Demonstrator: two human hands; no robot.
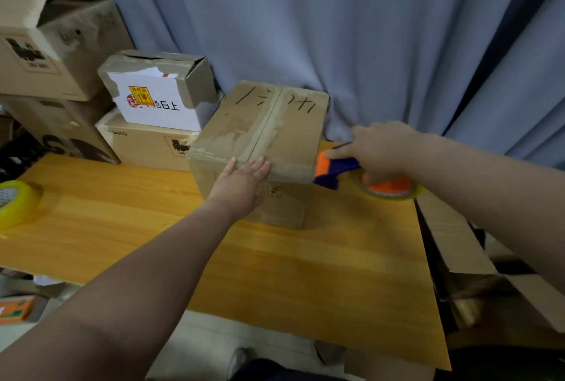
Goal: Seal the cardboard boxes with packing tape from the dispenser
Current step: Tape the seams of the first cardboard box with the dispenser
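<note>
A closed cardboard box (269, 123) with handwriting and old tape along its top seam stands on the wooden table (275, 264). My left hand (241, 181) lies flat with straight fingers against the box's near top edge. Just right of the box, my right hand (382, 151) grips the blue and orange tape dispenser (336, 169), whose clear tape roll with an orange core (388, 188) rests on the table. The dispenser's front end is beside the box's right top corner.
A spare roll of yellowish tape (15, 203) lies at the table's left edge. Several stacked cardboard boxes (153, 99) stand behind on the left. A blue curtain (336, 28) hangs behind. Flattened cardboard (452, 233) leans off the table's right side.
</note>
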